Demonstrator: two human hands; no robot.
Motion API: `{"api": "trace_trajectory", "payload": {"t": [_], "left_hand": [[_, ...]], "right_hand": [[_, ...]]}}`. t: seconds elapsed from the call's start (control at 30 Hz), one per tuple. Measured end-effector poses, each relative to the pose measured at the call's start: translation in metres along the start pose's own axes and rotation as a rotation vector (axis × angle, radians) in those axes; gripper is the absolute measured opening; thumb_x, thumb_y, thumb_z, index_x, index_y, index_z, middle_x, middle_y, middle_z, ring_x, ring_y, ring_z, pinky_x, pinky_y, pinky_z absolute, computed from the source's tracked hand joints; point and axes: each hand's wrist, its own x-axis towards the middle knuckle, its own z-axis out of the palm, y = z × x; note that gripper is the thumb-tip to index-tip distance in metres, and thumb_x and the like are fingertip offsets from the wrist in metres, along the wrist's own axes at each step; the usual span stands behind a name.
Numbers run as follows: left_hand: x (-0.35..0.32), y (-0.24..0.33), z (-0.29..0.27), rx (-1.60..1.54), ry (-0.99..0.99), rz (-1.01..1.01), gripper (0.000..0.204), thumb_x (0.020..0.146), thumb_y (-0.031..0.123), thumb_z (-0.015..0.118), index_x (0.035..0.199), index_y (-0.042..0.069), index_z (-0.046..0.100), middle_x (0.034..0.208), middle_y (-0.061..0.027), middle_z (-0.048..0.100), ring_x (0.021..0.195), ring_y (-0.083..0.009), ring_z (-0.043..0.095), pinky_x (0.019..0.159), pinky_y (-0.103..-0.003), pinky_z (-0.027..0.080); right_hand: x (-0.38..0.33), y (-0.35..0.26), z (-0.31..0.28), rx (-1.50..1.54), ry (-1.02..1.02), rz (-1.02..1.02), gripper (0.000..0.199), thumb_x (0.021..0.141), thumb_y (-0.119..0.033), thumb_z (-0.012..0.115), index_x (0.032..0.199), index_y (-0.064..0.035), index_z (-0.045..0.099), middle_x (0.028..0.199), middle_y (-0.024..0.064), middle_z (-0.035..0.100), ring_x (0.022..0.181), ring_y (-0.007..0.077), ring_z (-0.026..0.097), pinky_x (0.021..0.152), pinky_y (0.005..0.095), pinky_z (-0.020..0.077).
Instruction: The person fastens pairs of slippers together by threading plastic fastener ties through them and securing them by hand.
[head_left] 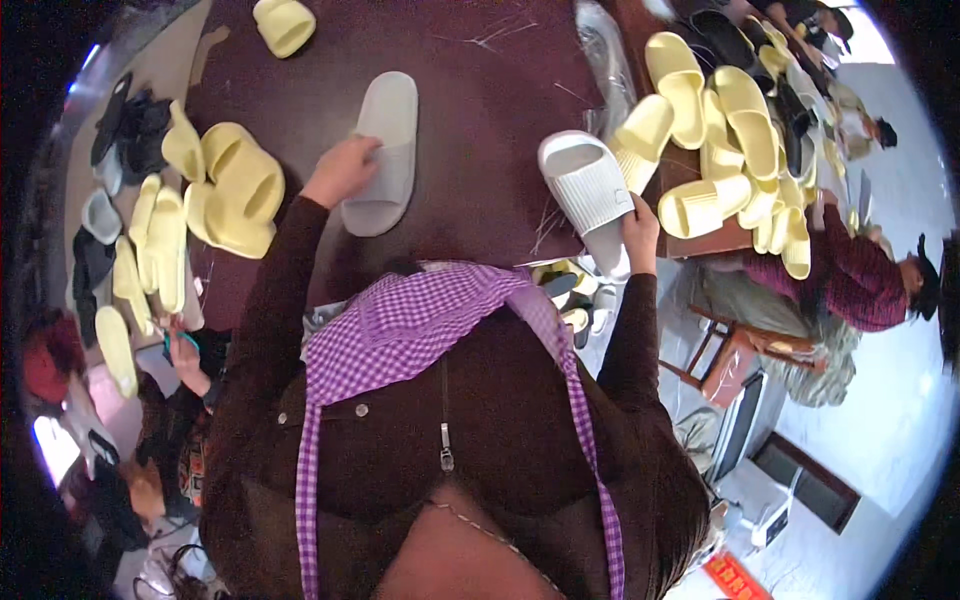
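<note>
Pale grey slippers (385,150) — ribbed sole, open-toed.

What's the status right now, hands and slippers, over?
Left hand flat on grey slipper, sole down on dark table. Right hand grips white slipper at table edge, ribbed sole up. Yellow slipper piles both sides; nothing between them.
</note>
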Motion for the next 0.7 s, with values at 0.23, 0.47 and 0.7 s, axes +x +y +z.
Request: {"api": "trace_trajectory", "payload": {"t": [0.23, 0.47, 0.7], "left_hand": [[-0.001, 0.034, -0.015, 0.378, -0.157, 0.287, 0.024, 0.068, 0.009, 0.056, 0.091, 0.009, 0.063, 0.100, -0.0102, 0.057, 0.097, -0.0293, 0.053, 0.082, -0.039, 0.043], [-0.003, 0.080, -0.022, 0.768, -0.068, 0.672, 0.014, 0.066, 0.009, 0.055, 0.075, 0.012, 0.066, 0.095, -0.0042, 0.057, 0.089, -0.0247, 0.051, 0.081, -0.036, 0.041], [-0.014, 0.065, -0.023, 0.369, 0.011, 0.574, 0.030, 0.066, 0.003, 0.057, 0.095, 0.008, 0.059, 0.115, -0.0088, 0.052, 0.104, -0.0298, 0.048, 0.087, -0.040, 0.039]], "right_hand": [[0.007, -0.127, 0.034, 0.436, -0.082, 0.090, 0.028, 0.083, -0.013, 0.050, 0.104, 0.0035, 0.058, 0.093, 0.0183, 0.064, 0.086, 0.0213, 0.061, 0.077, 0.0314, 0.0455], [0.044, -0.183, 0.093, 0.096, -0.089, -0.320, 0.035, 0.079, -0.015, 0.056, 0.109, 0.0019, 0.055, 0.098, 0.0200, 0.060, 0.091, 0.0292, 0.057, 0.080, 0.0354, 0.0444], [0.022, -0.106, 0.018, 0.029, 0.215, -0.333, 0.036, 0.074, -0.004, 0.060, 0.109, 0.0023, 0.052, 0.105, 0.0202, 0.056, 0.101, 0.0346, 0.053, 0.087, 0.0389, 0.0416]]}}
